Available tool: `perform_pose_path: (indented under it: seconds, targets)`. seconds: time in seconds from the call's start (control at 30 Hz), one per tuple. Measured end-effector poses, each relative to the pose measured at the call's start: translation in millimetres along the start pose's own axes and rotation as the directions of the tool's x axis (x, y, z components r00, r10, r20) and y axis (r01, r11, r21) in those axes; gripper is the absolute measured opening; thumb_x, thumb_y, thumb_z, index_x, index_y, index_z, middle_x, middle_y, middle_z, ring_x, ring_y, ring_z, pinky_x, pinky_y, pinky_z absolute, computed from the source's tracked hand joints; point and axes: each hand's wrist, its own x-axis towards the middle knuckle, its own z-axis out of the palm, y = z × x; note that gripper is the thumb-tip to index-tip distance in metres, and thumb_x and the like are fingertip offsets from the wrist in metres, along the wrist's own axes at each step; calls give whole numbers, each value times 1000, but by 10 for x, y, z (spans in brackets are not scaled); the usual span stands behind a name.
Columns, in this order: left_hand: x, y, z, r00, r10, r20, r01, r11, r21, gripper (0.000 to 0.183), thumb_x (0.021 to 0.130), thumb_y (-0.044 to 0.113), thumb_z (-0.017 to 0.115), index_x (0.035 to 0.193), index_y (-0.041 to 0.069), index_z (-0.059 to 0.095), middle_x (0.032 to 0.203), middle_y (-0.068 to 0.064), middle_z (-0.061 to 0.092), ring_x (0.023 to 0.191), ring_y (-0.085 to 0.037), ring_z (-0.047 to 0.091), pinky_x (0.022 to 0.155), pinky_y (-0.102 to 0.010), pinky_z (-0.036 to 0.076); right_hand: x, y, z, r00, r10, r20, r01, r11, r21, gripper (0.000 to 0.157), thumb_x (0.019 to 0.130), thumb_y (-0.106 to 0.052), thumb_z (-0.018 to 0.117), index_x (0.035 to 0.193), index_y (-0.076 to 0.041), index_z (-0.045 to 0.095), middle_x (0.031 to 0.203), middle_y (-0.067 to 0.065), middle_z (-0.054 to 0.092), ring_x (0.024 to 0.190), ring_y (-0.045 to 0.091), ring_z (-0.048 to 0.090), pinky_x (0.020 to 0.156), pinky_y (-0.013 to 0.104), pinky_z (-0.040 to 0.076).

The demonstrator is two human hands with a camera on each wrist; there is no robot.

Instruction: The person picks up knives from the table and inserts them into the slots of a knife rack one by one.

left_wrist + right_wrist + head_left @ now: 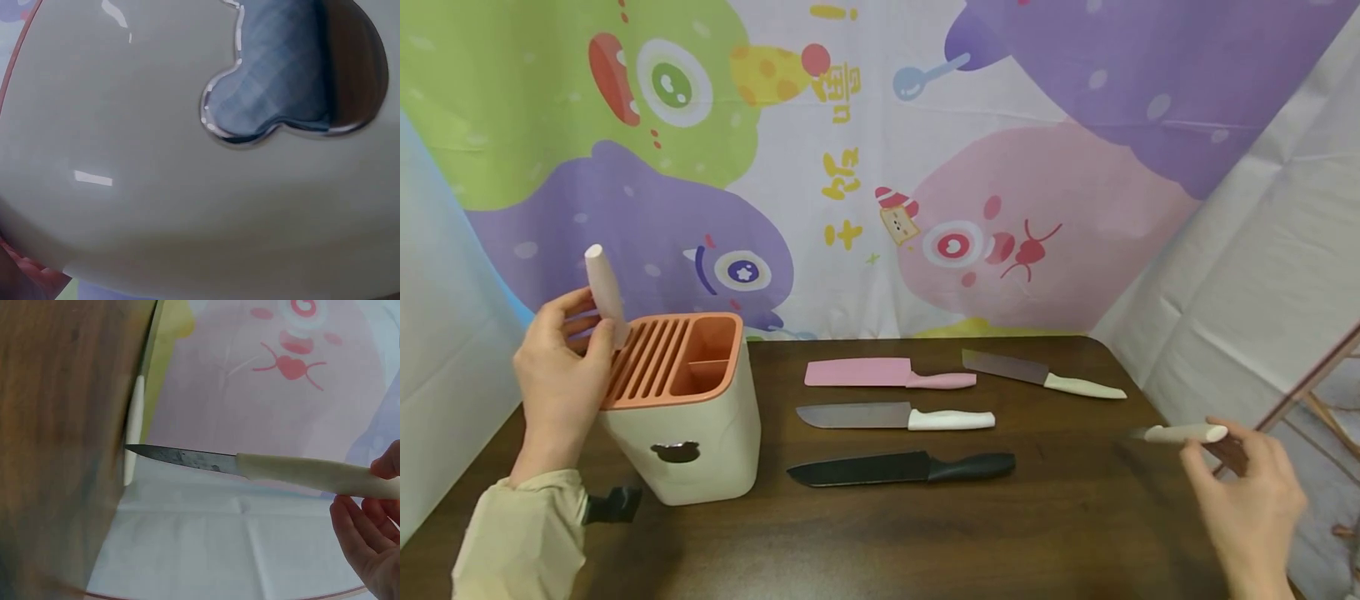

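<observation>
My left hand (pixel 561 367) grips the pale pinkish handle (pixel 604 287) of a knife at the left end of the knife holder (pixel 748 442). Its blade is hidden from view, down at the orange slotted top (pixel 651 358). At the right, my right hand (pixel 1251 492) pinches a paring knife by the end of its cream handle (pixel 294 472). The short pointed blade (pixel 187 459) points away from that hand, towards the table, in the right wrist view. The left wrist view is filled by the holder's cream wall (pixel 125 206) and its shiny bear-shaped badge (pixel 275 75).
On the brown table (pixel 925 542) lie a pink cleaver (pixel 857 372), a white-handled knife (pixel 951 419), a black knife (pixel 865 471) and a cream-handled knife (pixel 1082 386). A cartoon curtain (pixel 865 283) hangs behind. A thin pinkish frame (pixel 1318 367) stands at the right.
</observation>
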Motion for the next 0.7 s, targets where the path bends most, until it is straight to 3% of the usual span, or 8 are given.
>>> perform_pose_path:
  seconds: [0.27,0.37,0.63,0.7]
  targets:
    - [-14,-22,-4,1000,-6,22,6,1000,15,35,88,17,55,122,7,55,114,-11,59,84,17,45,72,-1,38,98,-157,34,999,-42,13,41,998,53,27,72,0,65,98,3,65,93,-40,47,79,-29,45,64,-3,31]
    - [-20,-21,-8,999,-11,40,10,1000,23,34,88,17,55,122,8,56,113,-11,59,82,19,43,71,-1,38,129,-207,48,999,-43,21,42,997,72,27,74,-3,64,101,1,66,95,-43,47,81,-29,46,70,-3,34]
    - [-47,-19,-17,997,-22,70,20,999,34,32,89,18,54,119,9,59,108,-11,57,81,20,41,71,-2,37,168,-342,91,998,-55,32,50,991,127,30,75,-1,64,105,1,65,101,-17,62,84,-24,50,78,0,39]
    - [-56,-25,-21,997,-32,72,30,999,37,32,89,18,54,119,10,59,108,-9,56,81,20,41,71,-2,37,176,-383,112,998,-61,20,57,987,152,30,74,1,64,105,1,65,101,-16,62,84,-22,52,78,1,40]
